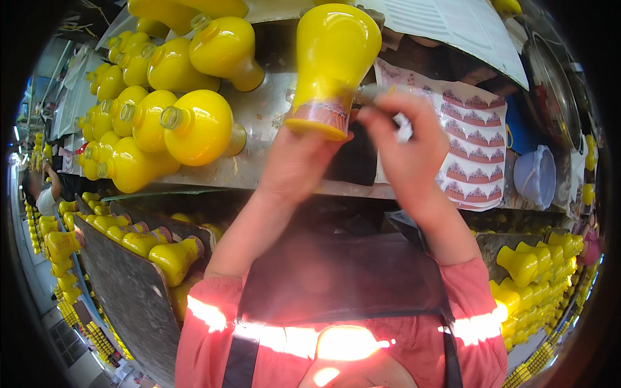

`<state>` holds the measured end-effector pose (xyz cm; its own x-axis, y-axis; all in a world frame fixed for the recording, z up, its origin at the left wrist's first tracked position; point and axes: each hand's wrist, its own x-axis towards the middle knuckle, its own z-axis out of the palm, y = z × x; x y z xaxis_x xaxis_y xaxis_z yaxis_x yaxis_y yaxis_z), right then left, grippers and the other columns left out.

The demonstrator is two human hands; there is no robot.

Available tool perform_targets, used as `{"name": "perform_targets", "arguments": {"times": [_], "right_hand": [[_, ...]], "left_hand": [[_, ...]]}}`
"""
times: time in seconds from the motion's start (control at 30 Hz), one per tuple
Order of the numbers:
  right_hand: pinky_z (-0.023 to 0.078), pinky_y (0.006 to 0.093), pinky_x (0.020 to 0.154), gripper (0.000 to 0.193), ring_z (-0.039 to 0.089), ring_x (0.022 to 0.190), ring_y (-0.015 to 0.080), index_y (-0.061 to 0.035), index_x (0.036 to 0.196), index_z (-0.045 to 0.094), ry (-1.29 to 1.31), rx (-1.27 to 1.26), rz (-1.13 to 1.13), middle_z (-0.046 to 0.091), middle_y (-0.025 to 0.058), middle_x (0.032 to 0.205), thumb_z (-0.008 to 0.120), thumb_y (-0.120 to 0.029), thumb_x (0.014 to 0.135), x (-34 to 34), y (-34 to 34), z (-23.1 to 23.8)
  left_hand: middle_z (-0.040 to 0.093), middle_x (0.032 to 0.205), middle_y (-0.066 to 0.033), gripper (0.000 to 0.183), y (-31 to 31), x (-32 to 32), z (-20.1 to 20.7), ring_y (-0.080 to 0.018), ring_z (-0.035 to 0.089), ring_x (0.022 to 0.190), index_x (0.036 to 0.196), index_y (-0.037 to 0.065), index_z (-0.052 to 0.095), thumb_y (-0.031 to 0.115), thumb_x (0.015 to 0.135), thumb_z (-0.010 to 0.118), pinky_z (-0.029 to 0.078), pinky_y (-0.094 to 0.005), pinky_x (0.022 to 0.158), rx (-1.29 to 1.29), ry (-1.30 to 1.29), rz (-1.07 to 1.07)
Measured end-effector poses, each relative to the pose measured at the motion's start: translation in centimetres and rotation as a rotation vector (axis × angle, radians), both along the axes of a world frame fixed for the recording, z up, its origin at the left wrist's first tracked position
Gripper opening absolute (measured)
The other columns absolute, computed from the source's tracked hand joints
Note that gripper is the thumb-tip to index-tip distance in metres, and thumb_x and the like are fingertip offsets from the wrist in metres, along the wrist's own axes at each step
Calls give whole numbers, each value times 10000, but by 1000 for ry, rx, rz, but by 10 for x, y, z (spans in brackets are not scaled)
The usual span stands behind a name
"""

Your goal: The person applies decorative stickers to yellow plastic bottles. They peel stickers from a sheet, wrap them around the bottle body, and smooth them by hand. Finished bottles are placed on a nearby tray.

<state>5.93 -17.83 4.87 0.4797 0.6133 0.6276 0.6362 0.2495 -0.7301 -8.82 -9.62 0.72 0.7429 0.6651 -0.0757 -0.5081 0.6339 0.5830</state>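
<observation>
My left hand [291, 158] is wrapped round the foot end of a glossy yellow ceramic bottle [336, 48], whose wide body points away from me. A patterned pinkish decal [321, 115] lies round the bottle's narrower part, just above its yellow rim. At the decal's right edge, my right hand [414, 142] is closed, with a crumpled white piece of paper or cloth [403, 128] among its fingers. A blurred greyish thing [372, 92] shows by its fingertips; its kind cannot be made out.
Several yellow bottles [199, 126] lie on the metal table [265, 107] at left. A decal sheet [475, 139] lies right of my hands, near a lavender bucket [535, 176]. More bottles rest on a dark board [123, 278] below left and a rack [530, 268] at right.
</observation>
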Motion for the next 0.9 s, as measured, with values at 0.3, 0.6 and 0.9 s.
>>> {"name": "perform_targets", "arguments": {"times": [0.3, 0.6, 0.9], "right_hand": [[572, 307, 752, 318, 719, 826, 230, -53, 1057, 738, -447, -75, 114, 758, 109, 984, 837, 43, 771, 9, -21, 21], [556, 307, 743, 269, 716, 876, 190, -42, 1022, 709, -378, -90, 64, 751, 112, 1010, 785, 96, 805, -2, -28, 1], [525, 279, 685, 252, 686, 830, 150, -51, 979, 701, -323, -220, 121, 747, 103, 983, 814, 60, 784, 1, -53, -44]], "left_hand": [[598, 1346, -94, 643, 1, 6, 1, -212, 624, 1190, 1491, 58, 426, 29, 916, 713, 540, -360, 979, 139, 131, 21], [607, 1357, -81, 833, 5, 7, 6, -174, 595, 1224, 1585, 57, 326, 4, 876, 760, 509, -327, 1022, 549, 376, 91], [624, 1357, -225, 806, 7, 4, -32, -386, 644, 1202, 1463, 14, 517, 111, 744, 869, 542, -419, 976, 1335, 824, 424]]}}
